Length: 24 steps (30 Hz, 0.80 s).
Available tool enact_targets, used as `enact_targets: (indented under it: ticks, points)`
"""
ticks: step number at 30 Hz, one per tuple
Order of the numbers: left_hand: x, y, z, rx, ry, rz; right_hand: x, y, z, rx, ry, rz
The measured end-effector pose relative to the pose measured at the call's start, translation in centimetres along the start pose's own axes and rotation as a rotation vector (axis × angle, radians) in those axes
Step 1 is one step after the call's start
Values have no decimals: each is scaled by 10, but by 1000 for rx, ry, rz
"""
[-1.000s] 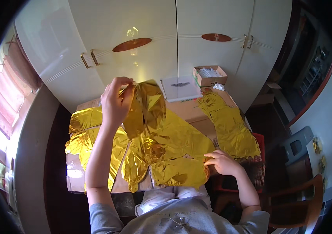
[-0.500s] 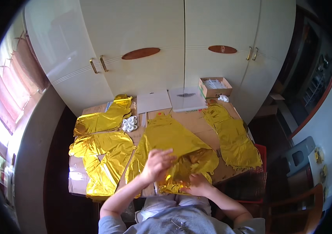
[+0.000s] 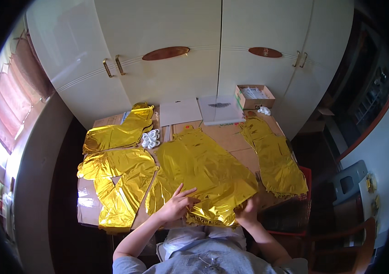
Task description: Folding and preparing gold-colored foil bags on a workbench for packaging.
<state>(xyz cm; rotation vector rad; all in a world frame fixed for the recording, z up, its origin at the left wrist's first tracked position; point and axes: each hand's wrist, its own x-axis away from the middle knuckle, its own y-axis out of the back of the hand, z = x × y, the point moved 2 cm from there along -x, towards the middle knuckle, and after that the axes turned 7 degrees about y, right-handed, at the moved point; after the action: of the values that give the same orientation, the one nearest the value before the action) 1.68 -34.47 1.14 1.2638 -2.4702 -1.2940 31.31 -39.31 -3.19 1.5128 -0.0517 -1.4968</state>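
Note:
A flat, uninflated gold foil balloon (image 3: pixel 199 164) lies in front of me in the middle of the table, its near edge wrinkled. My left hand (image 3: pixel 177 205) rests at its near left part, with some fingers stretched out over the foil. At the near right corner, my right hand (image 3: pixel 248 212) is closed on the balloon's edge; its fingertips are partly hidden by the foil. More flat gold foil balloons lie around: one at the far left (image 3: pixel 119 135), one at the near left (image 3: pixel 126 182) and one on the right (image 3: pixel 277 157).
Cardboard (image 3: pixel 238 148) covers the table. White ribbon rolls (image 3: pixel 150 139) sit between the balloons. Farther back are a grey sheet (image 3: pixel 180 112), a clear plastic bag (image 3: pixel 222 111) and a box (image 3: pixel 255 102) of white sticks. A cabinet (image 3: pixel 167 27) stands behind; a wooden chair (image 3: pixel 366 237) is at right.
The middle balloon's near part, folded and crumpled before, now lies spread flatter. My right hand has moved right and slightly up with its edge; my left hand has come down onto the foil.

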Motion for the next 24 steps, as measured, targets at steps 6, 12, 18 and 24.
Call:
enact_targets:
  ticks: [6, 12, 18, 24]
  points:
    - [-7, 10, -8, -172, -103, 55, -38, 38, -22, 237, 52, -192]
    - [-14, 16, -5, -383, -139, 36, -23, 65, -21, 171, 246, 3]
    - [-15, 12, -2, -521, -108, 103, -6, 69, -5, 172, 280, 147]
    - [-11, 6, -3, -460, -83, 76, 0, 64, -5, 46, 292, 285]
